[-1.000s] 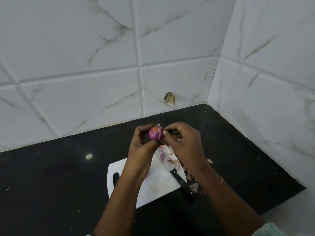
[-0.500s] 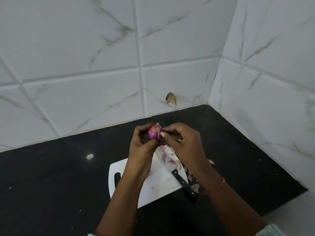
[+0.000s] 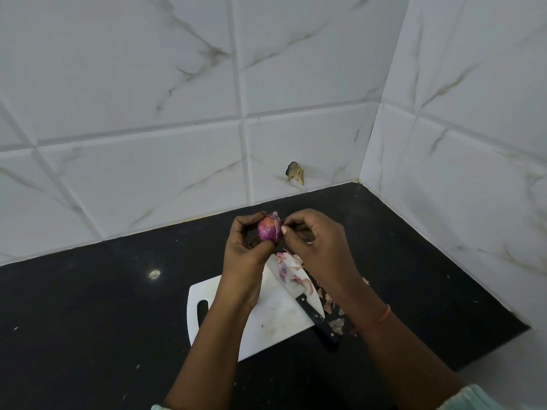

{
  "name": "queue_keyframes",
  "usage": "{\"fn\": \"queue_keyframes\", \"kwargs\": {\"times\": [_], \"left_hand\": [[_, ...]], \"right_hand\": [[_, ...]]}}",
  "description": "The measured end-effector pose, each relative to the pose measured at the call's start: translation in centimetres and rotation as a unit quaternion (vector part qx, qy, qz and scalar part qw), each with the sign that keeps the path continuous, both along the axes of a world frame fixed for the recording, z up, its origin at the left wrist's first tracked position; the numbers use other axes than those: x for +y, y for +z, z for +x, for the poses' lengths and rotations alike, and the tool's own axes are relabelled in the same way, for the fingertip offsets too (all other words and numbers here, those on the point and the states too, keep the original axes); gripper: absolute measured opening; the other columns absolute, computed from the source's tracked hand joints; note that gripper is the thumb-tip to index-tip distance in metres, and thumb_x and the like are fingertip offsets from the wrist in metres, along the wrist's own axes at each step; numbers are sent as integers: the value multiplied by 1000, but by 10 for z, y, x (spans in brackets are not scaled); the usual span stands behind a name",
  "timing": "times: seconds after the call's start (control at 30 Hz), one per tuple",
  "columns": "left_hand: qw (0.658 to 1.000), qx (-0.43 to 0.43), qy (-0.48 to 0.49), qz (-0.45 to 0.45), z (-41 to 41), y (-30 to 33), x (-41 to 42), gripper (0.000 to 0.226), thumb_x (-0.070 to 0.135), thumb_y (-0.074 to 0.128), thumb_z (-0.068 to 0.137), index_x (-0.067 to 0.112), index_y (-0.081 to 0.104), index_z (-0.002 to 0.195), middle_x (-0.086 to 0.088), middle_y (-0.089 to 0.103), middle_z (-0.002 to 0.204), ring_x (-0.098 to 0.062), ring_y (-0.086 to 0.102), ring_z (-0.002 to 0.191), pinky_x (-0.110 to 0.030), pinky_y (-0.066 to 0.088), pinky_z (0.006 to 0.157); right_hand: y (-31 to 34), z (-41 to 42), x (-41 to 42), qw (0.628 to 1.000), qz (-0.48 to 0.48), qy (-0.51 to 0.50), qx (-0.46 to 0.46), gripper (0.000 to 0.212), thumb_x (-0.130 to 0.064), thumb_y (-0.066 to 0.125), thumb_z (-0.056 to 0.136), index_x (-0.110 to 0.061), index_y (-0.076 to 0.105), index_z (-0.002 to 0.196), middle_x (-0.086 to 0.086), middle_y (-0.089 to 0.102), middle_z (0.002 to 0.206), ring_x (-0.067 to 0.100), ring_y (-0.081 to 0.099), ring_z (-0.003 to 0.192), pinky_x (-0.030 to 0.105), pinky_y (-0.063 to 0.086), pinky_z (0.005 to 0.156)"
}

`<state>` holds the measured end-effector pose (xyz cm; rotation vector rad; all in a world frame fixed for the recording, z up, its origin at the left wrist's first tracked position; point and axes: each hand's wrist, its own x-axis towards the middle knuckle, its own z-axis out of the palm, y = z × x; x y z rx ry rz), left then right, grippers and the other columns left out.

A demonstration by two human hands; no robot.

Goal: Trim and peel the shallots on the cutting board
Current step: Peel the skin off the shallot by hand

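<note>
Peeling step. Left hand (image 3: 245, 250) grips shallot (image 3: 268, 230) w/ curled fingers, held above the board (image 3: 272, 321). Right hand (image 3: 319, 247), just beside it, pinches loose skin. Next, probably: pull skin off; knife (image 3: 307, 303) lies below right hand.

Pink-purple shallot (image 3: 268, 231) half-skinned, held above white cutting board (image 3: 275, 318), loose peels (image 3: 291, 269) on board

1. left hand (image 3: 243, 255) grips a purple shallot (image 3: 268, 230) above the white cutting board (image 3: 273, 321).
2. right hand (image 3: 318, 247) pinches loose skin at the shallot's right side.
3. knife (image 3: 302, 294) lies on the board's right part, with peels (image 3: 333, 316) beside it.
</note>
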<state>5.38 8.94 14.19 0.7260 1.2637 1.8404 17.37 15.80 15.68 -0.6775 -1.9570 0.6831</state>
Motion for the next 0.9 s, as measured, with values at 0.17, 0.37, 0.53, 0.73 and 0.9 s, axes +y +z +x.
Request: {"fn": "queue_keyframes", "kwargs": {"times": [0.17, 0.37, 0.53, 0.73, 0.9], "left_hand": [[1000, 9, -9, -8, 1, 0, -1, 49, -18, 65, 78, 17, 61, 112, -7, 65, 118, -32, 62, 114, -46, 58, 90], [995, -83, -47, 17, 2, 3, -3, 51, -23, 54, 80, 16, 60, 112, -14, 62, 124, -39, 61, 116, -44, 55, 88], [991, -120, -41, 37, 1, 3, -2, 51, -26, 51, 79, 13, 61, 109, -18, 59, 127, -42, 58, 120, -46, 54, 95], [999, -26, -4, 19, 2, 2, -2, 49, -21, 61, 79, 9, 58, 118, -9, 67, 116, -32, 64, 113, -46, 57, 92], [1000, 3, 19, 13, 0, 2, -4, 51, -22, 63, 76, 15, 60, 111, -8, 65, 117, -29, 62, 115, -48, 56, 94]], "right_hand": [[1, -2, 4, 994, 40, 1, -101, 7, -11, 60, 91, -7, 58, 95, -1, 54, 93, 6, 51, 78, 15, 47, 68], [0, 0, 3, 996, -72, -1, -53, 6, -14, 55, 95, -11, 57, 99, 2, 59, 91, 12, 59, 81, 18, 51, 70], [2, 4, -2, 972, -209, -6, 104, 14, -29, 56, 96, -19, 65, 99, -2, 70, 91, 13, 68, 84, 28, 58, 74], [-3, 0, -10, 998, -31, -5, 53, 15, -11, 71, 86, -12, 70, 101, -5, 70, 94, 3, 66, 89, 11, 51, 76], [-5, -1, -7, 998, 62, -15, -3, 7, -11, 65, 91, -9, 67, 98, -2, 66, 93, 5, 61, 85, 15, 52, 74]]}}
